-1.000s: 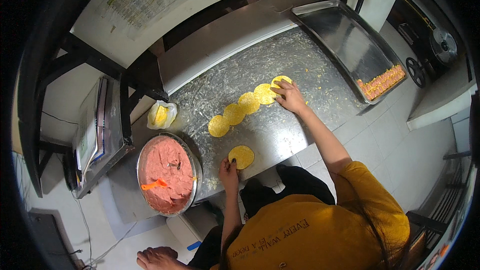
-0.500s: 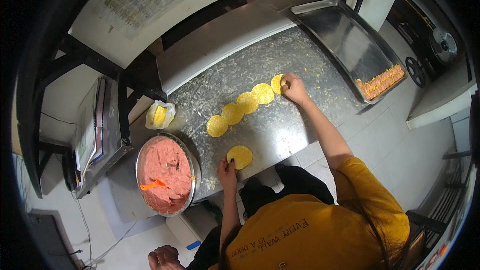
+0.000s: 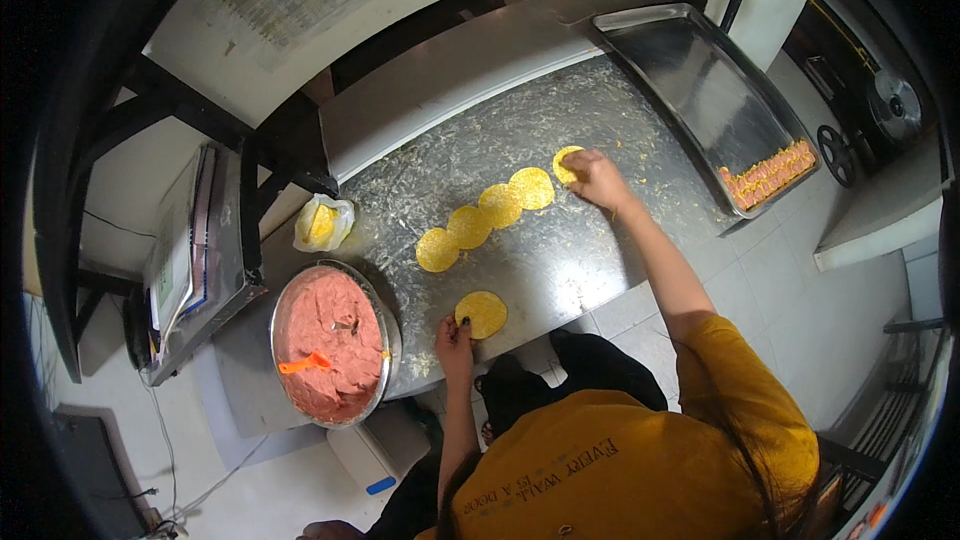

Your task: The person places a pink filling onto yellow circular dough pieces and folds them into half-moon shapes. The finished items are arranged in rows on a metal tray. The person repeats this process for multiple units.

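My left hand pinches the edge of a round yellow tortilla at the near edge of the metal worktable. Farther off to the right, the fingers of my right hand are closed on another yellow tortilla, partly hidden under them. Several more tortillas lie in a slanting row on the tabletop, touching or overlapping slightly. The row's far end is just left of my right hand, with a small gap to the tortilla there.
A steel bowl of pink filling with an orange-handled tool stands at left. Behind it sits a plastic bag of yellow stuff. At right, a large metal tray holds filled rolls. Another person's hand shows lower left.
My right hand and its tortilla have shifted slightly right, opening a small gap from the row. My left hand stays put. The other person's hand has dropped mostly out of view.
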